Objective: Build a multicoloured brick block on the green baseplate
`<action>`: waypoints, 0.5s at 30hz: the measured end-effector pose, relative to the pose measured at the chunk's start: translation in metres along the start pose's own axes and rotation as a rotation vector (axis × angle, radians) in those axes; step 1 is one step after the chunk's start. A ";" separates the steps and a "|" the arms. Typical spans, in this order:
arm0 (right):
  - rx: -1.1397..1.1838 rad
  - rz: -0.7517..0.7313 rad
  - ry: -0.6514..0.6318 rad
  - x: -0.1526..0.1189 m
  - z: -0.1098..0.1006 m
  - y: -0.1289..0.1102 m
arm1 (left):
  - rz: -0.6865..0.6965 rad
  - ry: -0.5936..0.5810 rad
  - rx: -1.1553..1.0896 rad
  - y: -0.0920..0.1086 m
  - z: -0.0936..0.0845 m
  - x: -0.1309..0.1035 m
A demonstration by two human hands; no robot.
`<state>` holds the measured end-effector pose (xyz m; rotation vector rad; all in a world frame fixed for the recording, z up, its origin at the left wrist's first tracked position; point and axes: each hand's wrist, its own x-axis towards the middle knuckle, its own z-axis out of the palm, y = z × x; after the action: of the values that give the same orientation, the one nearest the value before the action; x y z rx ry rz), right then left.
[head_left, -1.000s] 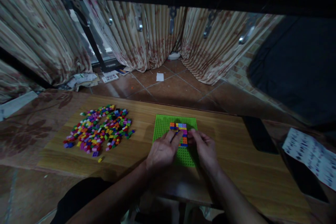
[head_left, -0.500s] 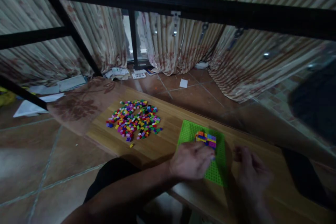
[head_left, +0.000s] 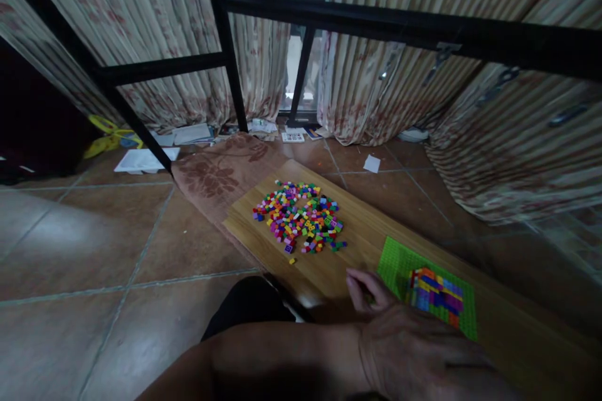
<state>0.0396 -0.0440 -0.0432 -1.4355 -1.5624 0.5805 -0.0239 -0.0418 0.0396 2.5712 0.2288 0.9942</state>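
Note:
A wooden board (head_left: 357,200) carries a loose heap of small coloured bricks (head_left: 301,216). To its right lies a green studded baseplate (head_left: 392,257) with a low, many-coloured brick build (head_left: 437,294) on it. My right hand (head_left: 371,294) is at the baseplate's left edge, its fingers curled together; whatever lies between them is too small and dark to name. Crossing in front of it, my left hand (head_left: 423,351) hangs over the near side of the baseplate. Its fingers are dark and smeared, and hide part of my right hand.
Beneath the board's left end is a brown flowered cloth (head_left: 211,175). A black metal frame (head_left: 376,19) crosses the view before striped curtains (head_left: 376,88). Papers (head_left: 192,133), a white tray (head_left: 141,161) and a yellow item (head_left: 106,138) lie on the tiled floor (head_left: 155,232).
The view has turned left, so board and bricks appear further right. My left hand has left the brick build, uncovering more of it. My right hand has crossed to the baseplate's left side.

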 end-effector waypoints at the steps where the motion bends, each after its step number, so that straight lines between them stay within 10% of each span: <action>1: -0.032 -0.049 0.003 0.008 0.011 -0.001 | -0.019 0.027 0.008 -0.001 -0.002 -0.001; 15: -0.342 -0.208 -0.130 0.052 0.069 -0.013 | -0.125 0.114 -0.041 -0.014 -0.036 0.003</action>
<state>-0.0209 0.0186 -0.0497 -1.4794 -1.9590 0.2961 -0.0468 -0.0180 0.0606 2.4335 0.3911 1.0885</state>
